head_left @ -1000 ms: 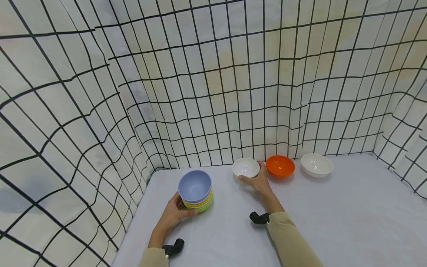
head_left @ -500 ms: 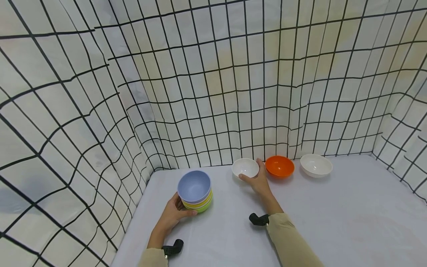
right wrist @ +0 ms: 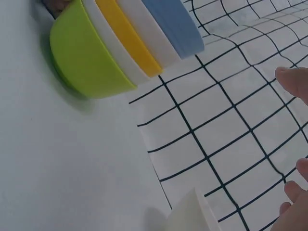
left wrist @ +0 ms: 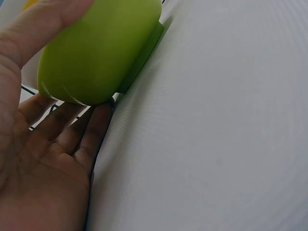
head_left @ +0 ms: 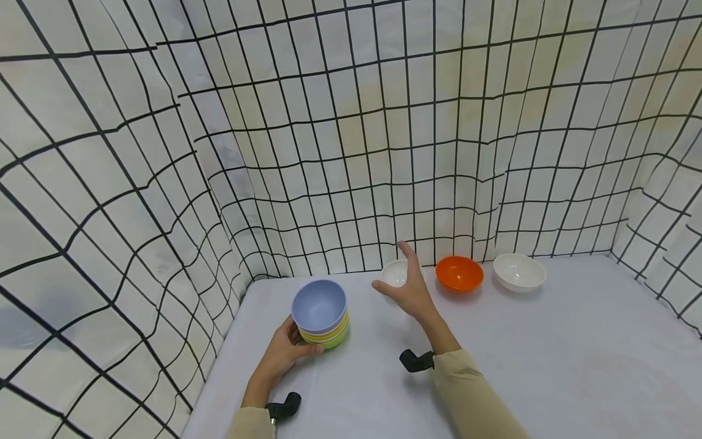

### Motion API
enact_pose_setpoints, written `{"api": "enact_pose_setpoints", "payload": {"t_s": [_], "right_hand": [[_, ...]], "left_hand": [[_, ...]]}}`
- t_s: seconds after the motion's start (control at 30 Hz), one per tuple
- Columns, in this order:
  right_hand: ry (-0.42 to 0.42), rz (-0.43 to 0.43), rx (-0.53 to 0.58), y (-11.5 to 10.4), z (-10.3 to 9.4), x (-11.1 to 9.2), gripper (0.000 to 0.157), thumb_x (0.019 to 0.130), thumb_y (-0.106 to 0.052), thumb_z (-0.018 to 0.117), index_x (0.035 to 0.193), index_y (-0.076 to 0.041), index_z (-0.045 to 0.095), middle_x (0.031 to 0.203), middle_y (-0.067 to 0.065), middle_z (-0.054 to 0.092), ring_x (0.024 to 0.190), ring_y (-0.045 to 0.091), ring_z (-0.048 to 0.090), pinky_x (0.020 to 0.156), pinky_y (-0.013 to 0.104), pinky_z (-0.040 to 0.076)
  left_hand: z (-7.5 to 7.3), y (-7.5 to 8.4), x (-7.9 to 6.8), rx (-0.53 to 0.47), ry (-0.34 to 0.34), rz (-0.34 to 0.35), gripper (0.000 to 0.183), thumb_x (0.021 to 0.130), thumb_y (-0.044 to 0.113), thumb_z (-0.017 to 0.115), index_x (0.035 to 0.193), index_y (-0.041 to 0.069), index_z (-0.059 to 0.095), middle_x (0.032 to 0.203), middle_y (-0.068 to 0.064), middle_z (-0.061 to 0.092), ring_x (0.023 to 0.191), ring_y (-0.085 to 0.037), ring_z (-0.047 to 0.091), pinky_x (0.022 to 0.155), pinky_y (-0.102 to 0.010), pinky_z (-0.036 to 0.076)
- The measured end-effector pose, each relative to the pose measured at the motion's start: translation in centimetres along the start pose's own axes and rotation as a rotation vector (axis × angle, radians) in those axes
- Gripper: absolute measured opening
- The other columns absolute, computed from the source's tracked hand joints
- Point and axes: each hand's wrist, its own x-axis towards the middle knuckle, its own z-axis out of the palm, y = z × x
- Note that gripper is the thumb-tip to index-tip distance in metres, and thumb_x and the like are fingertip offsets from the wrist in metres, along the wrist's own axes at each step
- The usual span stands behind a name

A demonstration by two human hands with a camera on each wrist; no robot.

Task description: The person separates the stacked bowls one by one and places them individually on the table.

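Observation:
A stack of nested bowls stands at the left of the table, with a blue bowl (head_left: 320,306) on top. Beneath it show white and yellow bands (right wrist: 127,36), and a green bowl (left wrist: 98,53) is at the bottom. My left hand (head_left: 282,350) holds the stack from its left side, thumb in front and fingers round the back. To the right, my right hand (head_left: 410,292) is raised with thumb and fingers spread, holding nothing. Behind it, partly hidden, a small white bowl (head_left: 393,274) sits on the table; the right wrist view shows its side (right wrist: 190,216).
An orange bowl (head_left: 459,274) and a wider white bowl (head_left: 519,272) stand to the right along the back edge. A white wall (head_left: 351,152) with a black grid rises behind and beside the white-covered table (head_left: 576,353).
My right hand has let go of the small white bowl, lifted and moved slightly left, its fingers spreading. The bowl stays in place. My left hand and the stack have not visibly moved.

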Motion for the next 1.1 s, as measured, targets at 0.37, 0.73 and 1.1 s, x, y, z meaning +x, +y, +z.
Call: {"api": "enact_pose_setpoints", "payload": {"t_s": [0.37, 0.73, 1.1], "right_hand": [[-0.271, -0.053, 0.09, -2.7, 2.8, -1.4, 0.101, 0.082, -0.029, 0.086, 0.161, -0.024, 0.023, 0.166, -0.002, 0.034, 0.156, 0.024, 0.027, 0.131, 0.052, 0.022], [-0.446, -0.065, 0.065, -2.4, 5.6, -2.6, 0.101, 0.082, -0.037, 0.085, 0.161, -0.021, 0.024, 0.167, 0.005, 0.032, 0.156, 0.027, 0.029, 0.13, 0.053, 0.026], [-0.497, -0.036, 0.05, -2.0, 7.5, -3.4, 0.114, 0.079, -0.043, 0.086, 0.164, -0.017, 0.015, 0.167, 0.009, 0.027, 0.155, 0.03, 0.029, 0.126, 0.059, 0.029]], "left_hand": [[0.0, 0.3, -0.2, 0.017, 0.01, -0.004, 0.102, 0.072, 0.013, 0.093, 0.156, 0.024, 0.036, 0.156, -0.003, 0.048, 0.148, -0.028, 0.044, 0.127, -0.049, 0.033], [-0.1, 0.1, -0.2, 0.022, 0.008, 0.002, 0.1, 0.073, 0.013, 0.093, 0.155, 0.022, 0.036, 0.155, -0.004, 0.049, 0.147, -0.028, 0.045, 0.126, -0.048, 0.034], [0.0, 0.3, -0.2, 0.023, 0.004, -0.001, 0.102, 0.073, 0.013, 0.092, 0.157, 0.024, 0.035, 0.157, -0.004, 0.047, 0.148, -0.028, 0.043, 0.126, -0.049, 0.034]]}}
